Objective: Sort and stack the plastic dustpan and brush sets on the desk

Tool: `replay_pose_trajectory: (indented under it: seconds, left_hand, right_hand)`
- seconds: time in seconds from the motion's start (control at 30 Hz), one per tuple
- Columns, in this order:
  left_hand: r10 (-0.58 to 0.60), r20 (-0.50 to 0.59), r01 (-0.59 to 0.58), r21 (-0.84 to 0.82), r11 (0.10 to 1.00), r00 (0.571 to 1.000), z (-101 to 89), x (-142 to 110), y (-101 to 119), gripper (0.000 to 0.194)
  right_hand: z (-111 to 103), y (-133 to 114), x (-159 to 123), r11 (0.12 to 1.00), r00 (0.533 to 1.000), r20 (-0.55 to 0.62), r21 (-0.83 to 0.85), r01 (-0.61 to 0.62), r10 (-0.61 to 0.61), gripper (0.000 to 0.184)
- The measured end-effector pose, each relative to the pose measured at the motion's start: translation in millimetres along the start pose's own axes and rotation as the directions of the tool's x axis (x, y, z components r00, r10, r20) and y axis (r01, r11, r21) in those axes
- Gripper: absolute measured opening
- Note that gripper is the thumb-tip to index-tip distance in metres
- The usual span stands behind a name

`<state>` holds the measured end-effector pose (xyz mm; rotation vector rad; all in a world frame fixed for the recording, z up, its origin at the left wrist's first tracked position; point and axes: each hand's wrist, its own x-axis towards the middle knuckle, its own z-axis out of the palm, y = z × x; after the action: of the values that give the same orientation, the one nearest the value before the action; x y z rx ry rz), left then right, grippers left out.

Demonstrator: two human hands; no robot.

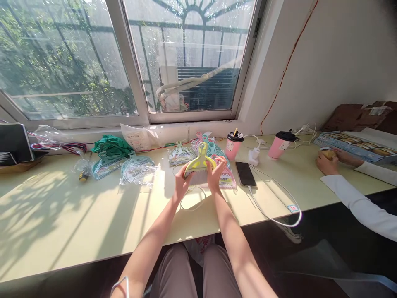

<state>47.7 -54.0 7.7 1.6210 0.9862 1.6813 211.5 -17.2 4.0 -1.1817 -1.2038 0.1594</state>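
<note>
Between my two hands is a small yellow dustpan-and-brush set [202, 160], held upright above the table with its handle pointing away from me and pale bristles showing. My left hand [181, 182] grips its left edge. On the right edge, my right hand [215, 174] holds it with thumb and fingers, some fingers raised. Just behind lie more such sets: a grey-green one [180, 155], a turquoise one [214, 150] and a pink one [228, 179] with a label, partly hidden by my right hand. A thin white cable loop [194, 210] rests below my hands.
Left on the table are bagged turquoise sets [136, 167], green cloth [111, 145] and a yellow-black tool [83, 176]. Right are pink cups [233, 150], a phone [246, 174], a charger [254, 156] and a white cable [279, 221]. Another person's hands [328, 162] work near a box [356, 150].
</note>
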Motion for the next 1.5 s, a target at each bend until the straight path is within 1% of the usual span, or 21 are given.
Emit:
replay_pose_trajectory:
  seconds: [0.03,0.1,0.13,0.17,0.2,0.27,0.37,0.47,0.57,0.67,0.77,0.97,1.07,1.17,1.23,1.3,1.33,1.37,1.4,1.47,1.5]
  left_hand:
    - [-0.01,0.003,0.01,-0.009,1.0,1.0,-1.3,0.6,-1.0,0.052]
    - [-0.032,0.026,0.033,-0.031,0.999,0.999,-5.0,2.9,-3.4,0.06]
    - [-0.043,0.04,0.045,-0.047,0.998,0.998,-7.0,4.3,-4.5,0.066]
    - [-0.055,0.052,0.058,-0.063,0.996,0.997,-8.8,5.7,-5.5,0.07]
    - [-0.068,0.058,0.072,-0.075,0.995,0.996,-10.5,7.1,-6.2,0.071]
    - [-0.095,0.05,0.099,-0.078,0.992,0.994,-13.0,9.9,-7.2,0.064]
    - [-0.133,0.011,0.133,-0.054,0.99,0.991,-15.8,14.4,-8.3,0.05]
    - [-0.166,-0.007,0.165,-0.068,0.984,0.986,-18.3,18.2,-9.7,0.047]
    - [-0.16,-0.027,0.158,-0.076,0.985,0.987,-19.7,19.3,-11.1,0.046]
    - [-0.156,-0.071,0.153,-0.043,0.987,0.985,-19.6,18.8,-12.1,0.044]
    - [-0.152,-0.081,0.151,-0.013,0.988,0.985,-19.1,17.9,-12.7,0.044]
    - [-0.121,-0.117,0.127,0.041,0.991,0.986,-16.6,11.1,-8.7,0.037]
    - [-0.122,-0.129,0.129,0.046,0.991,0.984,-15.7,11.1,-5.8,0.038]
    - [-0.17,-0.077,0.17,-0.009,0.985,0.983,-21.4,17.2,-4.0,0.044]
    - [-0.222,0.02,0.222,-0.038,0.974,0.975,-29.8,22.3,-3.9,0.045]
    - [-0.283,0.121,0.29,-0.041,0.956,0.951,-39.8,26.0,-4.9,0.038]
    - [-0.311,0.142,0.32,-0.048,0.946,0.94,-44.6,27.2,-5.7,0.033]
    - [-0.334,0.131,0.345,-0.07,0.936,0.933,-49.0,28.0,-6.7,0.029]
    - [-0.353,0.088,0.361,-0.116,0.925,0.932,-52.8,28.7,-7.6,0.026]
    - [-0.397,-0.066,0.367,-0.269,0.891,0.916,-58.6,30.1,-9.0,0.026]
    - [-0.425,-0.152,0.35,-0.36,0.865,0.893,-61.0,31.2,-9.5,0.028]
  right_hand:
    - [-0.8,-0.7,2.9,0.994,0.997,0.067,0.097,-0.043,0.036,0.045]
    - [-2.4,-3.0,8.0,0.947,0.97,0.199,0.26,-0.189,0.139,0.046]
    - [-3.2,-4.4,9.8,0.92,0.951,0.255,0.3,-0.251,0.177,0.046]
    - [-3.9,-5.9,10.9,0.898,0.938,0.277,0.323,-0.297,0.211,0.046]
    - [-4.3,-7.2,11.4,0.881,0.931,0.275,0.342,-0.327,0.238,0.045]
    - [-4.5,-10.0,10.8,0.857,0.927,0.264,0.376,-0.352,0.265,0.043]
    - [-3.4,-13.6,8.0,0.847,0.925,0.279,0.395,-0.355,0.258,0.039]
    - [-1.0,-14.9,5.3,0.843,0.921,0.289,0.395,-0.364,0.262,0.038]
    - [3.3,-12.5,3.4,0.843,0.916,0.288,0.383,-0.378,0.28,0.039]
    - [8.4,-8.3,1.9,0.843,0.905,0.276,0.352,-0.408,0.323,0.04]
    - [11.9,-5.3,0.4,0.845,0.893,0.264,0.31,-0.436,0.364,0.041]
    - [13.1,-5.0,-2.9,0.847,0.899,0.226,0.309,-0.432,0.376,0.033]
    - [12.9,-7.2,-2.1,0.846,0.903,0.226,0.324,-0.424,0.366,0.033]
    - [10.4,-11.6,-0.2,0.84,0.907,0.245,0.352,-0.412,0.342,0.042]
    - [6.2,-14.6,1.4,0.826,0.898,0.306,0.376,-0.42,0.317,0.052]
    - [1.0,-15.6,3.8,0.813,0.883,0.376,0.396,-0.426,0.279,0.062]
    - [-1.1,-14.8,5.4,0.804,0.876,0.405,0.411,-0.43,0.261,0.066]
    - [-2.4,-13.1,6.9,0.792,0.871,0.425,0.428,-0.434,0.248,0.07]
    - [-2.6,-10.7,8.2,0.783,0.867,0.433,0.439,-0.441,0.246,0.072]
    - [0.9,-4.9,8.1,0.795,0.865,0.404,0.397,-0.459,0.297,0.073]
    - [4.4,-2.4,5.8,0.825,0.866,0.373,0.328,-0.46,0.334,0.07]
